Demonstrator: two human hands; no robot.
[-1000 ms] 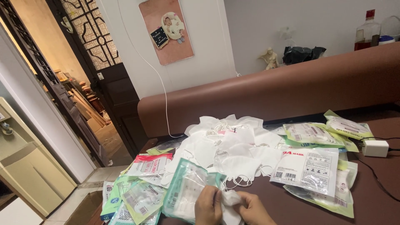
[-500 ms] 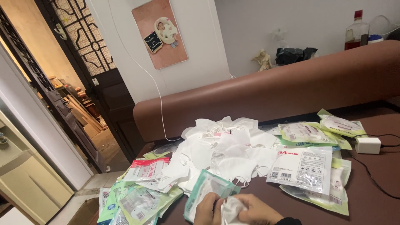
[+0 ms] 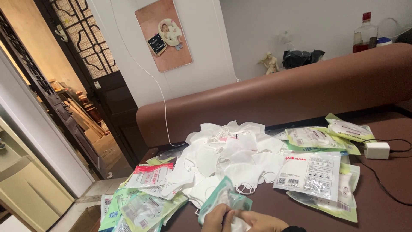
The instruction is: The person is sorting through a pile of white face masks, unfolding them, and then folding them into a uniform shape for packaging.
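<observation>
Where the dark brown table (image 3: 386, 193) meets its near edge, the left hand (image 3: 214, 220) and right hand (image 3: 262, 222) both pinch a teal-edged mask packet (image 3: 223, 198), fingers closed on it (the right apparently also touching a white mask). A pile of white masks (image 3: 227, 157) lies just behind, mid-table.

looking like a home living room: brown leather sofa back (image 3: 274, 92), baby photo (image 3: 164, 34) hanging on the wall, small figurine (image 3: 269, 62) sitting behind the sofa, ornate lattice door (image 3: 88, 45) standing open, dark table (image 3: 386, 189).
</observation>
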